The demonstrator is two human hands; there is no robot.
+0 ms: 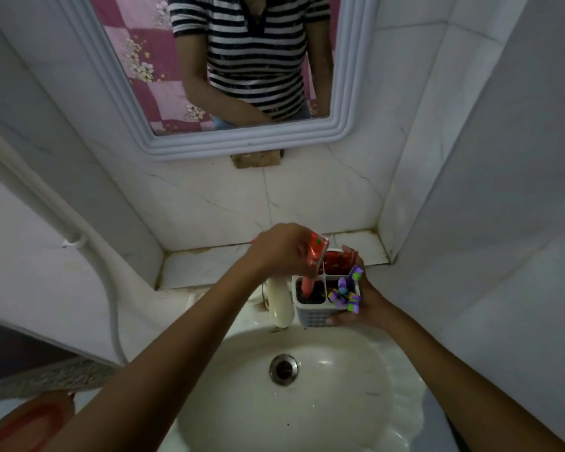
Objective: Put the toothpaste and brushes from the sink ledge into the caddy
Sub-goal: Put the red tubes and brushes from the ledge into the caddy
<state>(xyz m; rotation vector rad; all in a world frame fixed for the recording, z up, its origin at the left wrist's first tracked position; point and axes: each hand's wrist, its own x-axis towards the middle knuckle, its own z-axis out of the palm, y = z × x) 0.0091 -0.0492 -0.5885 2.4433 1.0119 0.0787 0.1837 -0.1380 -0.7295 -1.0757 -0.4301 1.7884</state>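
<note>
Over the sink now, both arms reaching in toward the back ledge (209, 269). Left hand (282, 247) closed around a red toothpaste tube (313, 262), grip tight on the upper half. Long axis of the tube close to upright, tipped slightly: flat crimped end up and a little toward the wall, narrow cap end pointing down. Cap end already inside the front-left compartment of the white caddy (310, 313), upper part well above the rim.

Right hand (366, 305) wrapped around the caddy's right side, fingers (338, 319) curled across the perforated front wall, thumb (349, 251) up at the back corner; grip closed on the caddy. Caddy upright on the sink rim just right of the cream tap (281, 303), split into four compartments. A second red toothpaste (338, 261) in the back-right compartment, standing roughly upright with its flat end up. Purple brushes (346, 293) bunched in the front-right compartment, heads up and fanning out toward the right hand, handles hidden down inside. Exact count of the brushes hard to tell from here.

Basin (356, 386) below, drain (284, 369) at its centre. Mirror (229, 146) on the tiled wall above, striped shirt reflected in it.
</note>
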